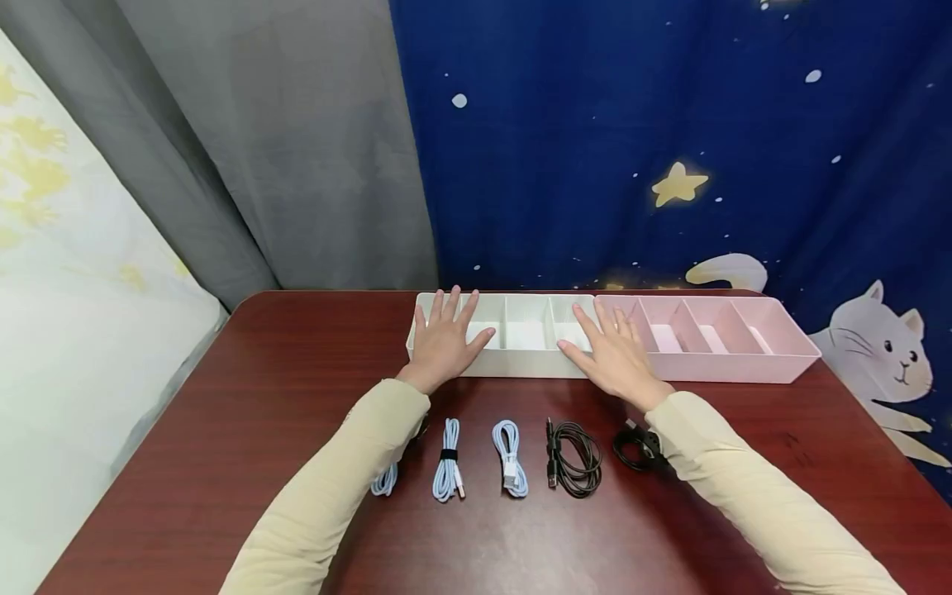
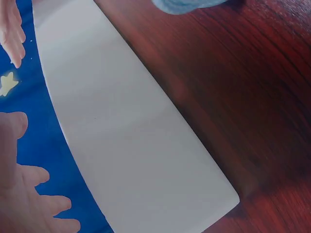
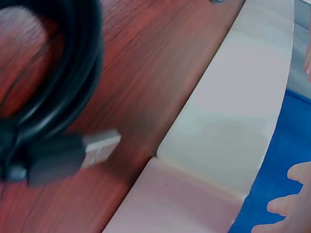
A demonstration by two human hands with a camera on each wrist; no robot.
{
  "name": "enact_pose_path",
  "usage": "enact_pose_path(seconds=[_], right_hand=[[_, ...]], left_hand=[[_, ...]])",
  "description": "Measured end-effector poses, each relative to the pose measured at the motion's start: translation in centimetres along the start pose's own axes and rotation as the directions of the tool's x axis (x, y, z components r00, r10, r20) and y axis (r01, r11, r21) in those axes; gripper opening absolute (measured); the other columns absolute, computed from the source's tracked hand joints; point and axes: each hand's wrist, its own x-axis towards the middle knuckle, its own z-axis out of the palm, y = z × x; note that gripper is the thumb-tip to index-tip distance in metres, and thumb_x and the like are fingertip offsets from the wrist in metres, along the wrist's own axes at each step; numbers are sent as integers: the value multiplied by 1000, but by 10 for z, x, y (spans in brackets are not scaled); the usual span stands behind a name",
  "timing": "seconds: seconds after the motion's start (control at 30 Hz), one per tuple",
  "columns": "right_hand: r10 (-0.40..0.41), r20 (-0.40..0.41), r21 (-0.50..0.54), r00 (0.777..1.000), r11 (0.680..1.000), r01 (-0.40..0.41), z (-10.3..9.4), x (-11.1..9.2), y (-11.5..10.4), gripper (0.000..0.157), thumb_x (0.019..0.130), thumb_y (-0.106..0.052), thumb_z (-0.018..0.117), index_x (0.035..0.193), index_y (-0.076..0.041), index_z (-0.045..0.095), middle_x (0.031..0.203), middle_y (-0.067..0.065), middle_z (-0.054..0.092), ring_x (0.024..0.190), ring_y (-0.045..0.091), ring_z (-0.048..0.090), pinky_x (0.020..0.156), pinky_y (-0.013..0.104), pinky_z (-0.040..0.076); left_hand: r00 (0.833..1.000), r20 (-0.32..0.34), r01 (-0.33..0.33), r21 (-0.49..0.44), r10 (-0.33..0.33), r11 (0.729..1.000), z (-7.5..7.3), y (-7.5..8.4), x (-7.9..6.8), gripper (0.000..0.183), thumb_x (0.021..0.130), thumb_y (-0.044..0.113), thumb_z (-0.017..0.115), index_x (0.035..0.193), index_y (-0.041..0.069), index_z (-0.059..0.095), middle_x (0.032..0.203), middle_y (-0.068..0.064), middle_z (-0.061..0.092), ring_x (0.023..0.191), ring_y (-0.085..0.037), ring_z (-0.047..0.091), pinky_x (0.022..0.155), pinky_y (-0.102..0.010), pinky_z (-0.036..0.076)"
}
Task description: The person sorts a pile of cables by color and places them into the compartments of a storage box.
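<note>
My left hand point(image 1: 444, 343) is spread flat over the left end of a white divided box point(image 1: 528, 364), fingers straight and holding nothing. Over that box's right end, close to a pink divided box point(image 1: 732, 369), hovers my right hand point(image 1: 616, 355), its fingers also spread and free of any object. In the left wrist view the white box's front wall point(image 2: 126, 126) fills the middle, with the fingers point(image 2: 53, 204) beyond its upper edge. The right wrist view catches a coiled black USB cable point(image 3: 82, 63) large in the foreground.
On the table point(image 1: 223, 430), a row of cables lies before the boxes: a partly covered blue one point(image 1: 384, 481), a blue one with a black strap point(image 1: 446, 475), another blue one point(image 1: 509, 463) and a black coil point(image 1: 582, 487). Curtains point(image 1: 565, 149) hang behind.
</note>
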Motion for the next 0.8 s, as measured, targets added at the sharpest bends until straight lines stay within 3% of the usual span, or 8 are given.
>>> enact_pose_path(seconds=[0.23,0.53,0.8], right_hand=[[-13,-35,-33,999,999,12,-4,-4,12,71,87,-56,38,139,-9,28,142,21,19,127,43,13,102,52,5],[23,-22,40,999,999,-22,-12,-8,17,72,87,-56,37,140,-8,25,141,23,18,128,43,8,100,56,7],[-4,-23,74,1000,997,6,-18,-15,24,70,88,-52,40,139,-5,26,139,27,19,128,42,12,100,55,10]], left_hand=[[1000,9,7,-24,-7,1000,-2,-8,0,66,89,53,35,143,19,16,146,-11,11,132,-31,1,101,-55,2],[1000,15,26,-85,-25,996,-8,-20,-4,66,89,53,36,143,20,17,146,-12,10,132,-32,-1,101,-56,1],[1000,-4,29,-139,-30,990,-13,-34,-12,65,88,50,40,142,19,20,146,-13,11,132,-32,1,100,-57,2]])
